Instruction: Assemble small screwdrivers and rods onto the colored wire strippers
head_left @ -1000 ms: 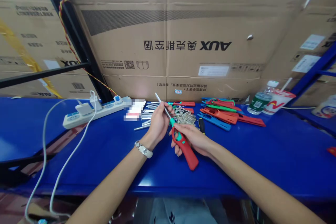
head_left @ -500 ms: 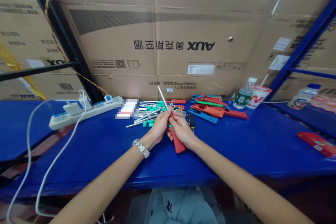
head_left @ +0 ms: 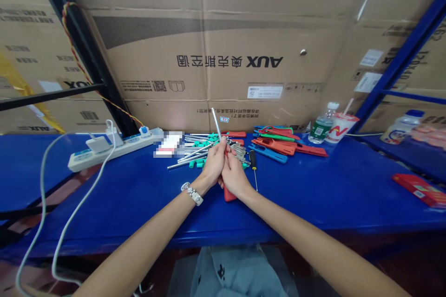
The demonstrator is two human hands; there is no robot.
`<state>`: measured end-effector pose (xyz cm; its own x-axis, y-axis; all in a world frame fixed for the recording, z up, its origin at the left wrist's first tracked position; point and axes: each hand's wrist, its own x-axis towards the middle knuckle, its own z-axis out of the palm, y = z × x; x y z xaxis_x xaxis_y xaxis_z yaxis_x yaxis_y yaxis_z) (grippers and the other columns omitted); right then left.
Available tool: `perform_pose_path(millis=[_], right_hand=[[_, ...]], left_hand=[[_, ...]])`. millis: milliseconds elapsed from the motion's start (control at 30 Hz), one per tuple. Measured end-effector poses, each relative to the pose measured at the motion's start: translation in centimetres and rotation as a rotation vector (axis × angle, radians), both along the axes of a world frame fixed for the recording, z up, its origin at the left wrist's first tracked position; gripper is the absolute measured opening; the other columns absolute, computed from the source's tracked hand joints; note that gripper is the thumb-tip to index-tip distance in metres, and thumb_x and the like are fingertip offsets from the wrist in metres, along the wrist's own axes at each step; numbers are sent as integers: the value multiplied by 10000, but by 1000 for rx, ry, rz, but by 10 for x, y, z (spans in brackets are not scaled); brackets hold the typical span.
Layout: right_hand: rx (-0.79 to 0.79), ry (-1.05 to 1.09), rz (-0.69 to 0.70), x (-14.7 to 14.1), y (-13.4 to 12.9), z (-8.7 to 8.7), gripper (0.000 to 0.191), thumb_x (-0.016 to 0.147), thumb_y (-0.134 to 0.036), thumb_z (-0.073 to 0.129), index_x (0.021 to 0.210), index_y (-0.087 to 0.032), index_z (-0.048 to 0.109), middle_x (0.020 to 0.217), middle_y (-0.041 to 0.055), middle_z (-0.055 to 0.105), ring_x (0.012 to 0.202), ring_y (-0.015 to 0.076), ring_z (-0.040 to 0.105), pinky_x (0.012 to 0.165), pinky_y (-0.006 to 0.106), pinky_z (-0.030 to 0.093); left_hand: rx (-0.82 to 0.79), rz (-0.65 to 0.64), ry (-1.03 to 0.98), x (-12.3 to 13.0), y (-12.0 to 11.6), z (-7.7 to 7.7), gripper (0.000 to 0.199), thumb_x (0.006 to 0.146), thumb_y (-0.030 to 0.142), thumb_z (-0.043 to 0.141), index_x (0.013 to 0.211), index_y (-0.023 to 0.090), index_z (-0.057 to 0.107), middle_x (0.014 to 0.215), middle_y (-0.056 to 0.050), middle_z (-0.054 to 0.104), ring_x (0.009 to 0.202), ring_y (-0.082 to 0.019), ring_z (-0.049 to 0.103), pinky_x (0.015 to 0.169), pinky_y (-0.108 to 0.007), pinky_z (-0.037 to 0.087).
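Note:
Both hands meet above the blue table around one tool, which has a red handle (head_left: 229,194) and a silver metal rod (head_left: 216,121). My left hand (head_left: 214,161) is closed round the tool where the rod comes out. Pressed against it, my right hand (head_left: 234,174) is wrapped over the red handle, whose lower end shows below. Behind the hands lies a pile of metal rods (head_left: 195,152) with green plastic parts. A screwdriver with a black and yellow handle (head_left: 252,159) rests just right of my right hand.
Orange, red and blue plastic handles (head_left: 277,145) lie at the back right, near a water bottle (head_left: 319,129) and a paper cup (head_left: 339,129). A red box (head_left: 418,189) sits far right. A power strip (head_left: 114,148) with white cables is on the left. Cardboard (head_left: 230,32) stands behind.
The tool has turned more upright, and my right hand now covers more of its red handle. The screwdriver's shaft has come into fuller view.

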<state>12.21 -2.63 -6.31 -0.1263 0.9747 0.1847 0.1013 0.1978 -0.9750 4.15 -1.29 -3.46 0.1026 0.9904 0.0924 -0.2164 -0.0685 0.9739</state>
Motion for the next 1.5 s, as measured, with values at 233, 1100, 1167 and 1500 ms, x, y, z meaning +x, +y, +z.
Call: perform_pose_path(millis=[233, 1100, 1167, 1500], right_hand=[[37, 42, 8, 14, 5, 2, 302, 946, -540, 525, 941, -245, 593, 667, 1, 619, 574, 173, 599, 528, 293, 491], [19, 408, -66, 4, 13, 17, 400, 905, -543, 581, 1179, -254, 616, 1057, 40, 696, 1001, 199, 659, 817, 308, 545], [33, 428, -26, 6, 14, 20, 383, 902, -567, 589, 1099, -245, 654, 1036, 39, 714, 1003, 197, 668, 846, 312, 552], [-203, 336, 357, 25, -3, 34, 381, 866, -545, 700, 810, -185, 589, 644, -4, 663, 515, 128, 635, 506, 264, 571]], left_hand=[[18, -50, -39, -8, 3, 4, 470, 818, 615, 714, 811, 146, 704, 742, -70, 725, 490, -135, 599, 436, -236, 440], [227, -9, -58, -4, 5, -1, 531, 876, 713, 577, 849, 187, 645, 711, -14, 586, 646, -156, 565, 607, -286, 485], [350, 69, 82, -9, 7, -1, 529, 924, 691, 518, 866, 188, 671, 934, -72, 652, 915, -215, 619, 845, -352, 517], [348, 149, 108, -28, 14, 10, 367, 980, 510, 543, 963, 205, 745, 1022, -101, 682, 969, -211, 645, 879, -330, 523]])
